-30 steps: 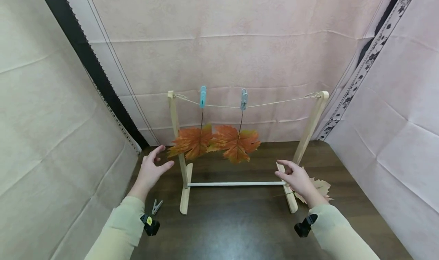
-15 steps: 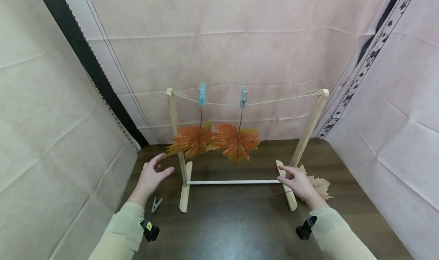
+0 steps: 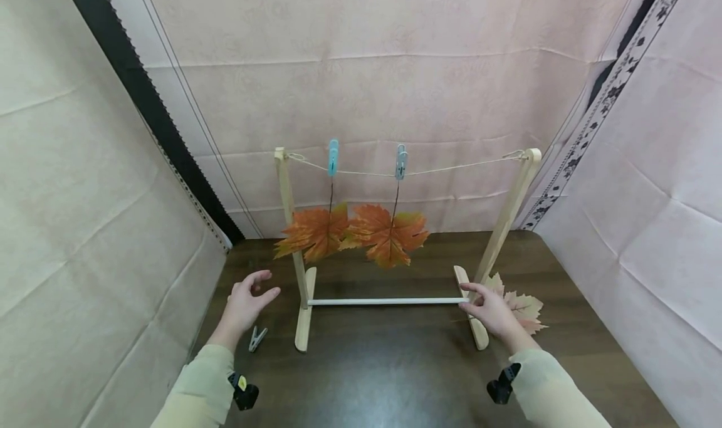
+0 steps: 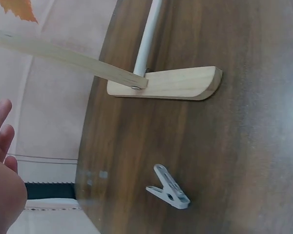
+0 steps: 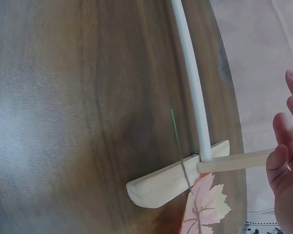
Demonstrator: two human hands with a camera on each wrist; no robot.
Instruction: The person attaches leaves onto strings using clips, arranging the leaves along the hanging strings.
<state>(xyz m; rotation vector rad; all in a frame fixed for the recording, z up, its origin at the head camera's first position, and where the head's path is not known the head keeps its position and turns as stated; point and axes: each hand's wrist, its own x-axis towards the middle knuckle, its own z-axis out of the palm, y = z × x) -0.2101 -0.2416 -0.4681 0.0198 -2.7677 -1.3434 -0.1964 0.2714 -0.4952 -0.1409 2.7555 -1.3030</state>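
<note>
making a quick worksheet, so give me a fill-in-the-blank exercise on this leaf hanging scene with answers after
1. Clipped to the string are ____ orange maple leaves.
2. The rod low on the wooden stand is ____.
3. From the person's side, the loose gray clothespin lies near the stand's ____ end.
4. The person's left hand holds ____.

Missing words: two; white; left; nothing.

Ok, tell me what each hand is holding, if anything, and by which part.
Nothing is held: the left hand and the right hand are both empty.
</note>
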